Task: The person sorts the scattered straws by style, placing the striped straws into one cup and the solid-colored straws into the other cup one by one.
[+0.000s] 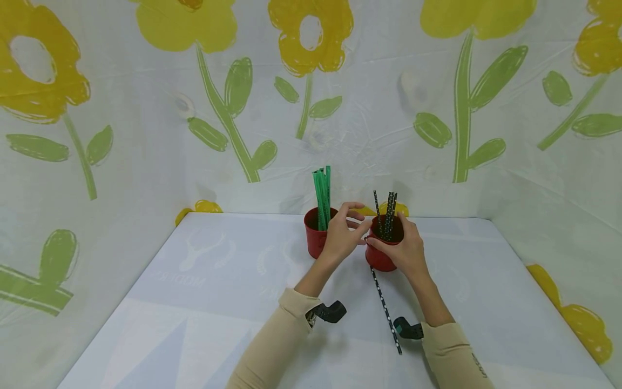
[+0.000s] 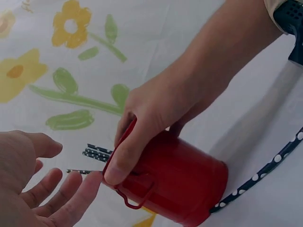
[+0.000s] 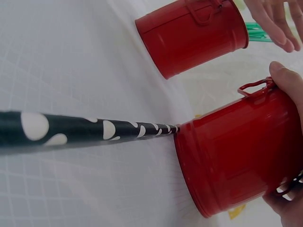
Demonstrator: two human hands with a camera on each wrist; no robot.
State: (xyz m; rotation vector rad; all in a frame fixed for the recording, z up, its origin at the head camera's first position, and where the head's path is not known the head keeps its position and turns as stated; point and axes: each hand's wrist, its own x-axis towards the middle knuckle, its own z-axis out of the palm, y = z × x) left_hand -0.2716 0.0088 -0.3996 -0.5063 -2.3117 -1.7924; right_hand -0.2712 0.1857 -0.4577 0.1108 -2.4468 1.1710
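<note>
My right hand (image 1: 410,251) grips a small red metal bucket (image 2: 184,175) by its rim, thumb on the near side. Several black straws with white dots (image 1: 390,216) stand in that bucket. My left hand (image 1: 342,232) is beside its left rim, fingers loosely bent and holding nothing; whether a fingertip touches the rim, I cannot tell. One more dotted straw (image 1: 386,310) lies on the table, its far end at the bucket's base. A second red bucket (image 1: 315,240), left of my left hand, holds several green straws (image 1: 322,197).
The white table (image 1: 218,324) bears faint prints. Behind and at both sides hangs a white sheet (image 1: 374,108) printed with yellow flowers. A black wrist camera (image 1: 330,312) sticks out from the left sleeve, another wrist camera (image 1: 408,328) from the right.
</note>
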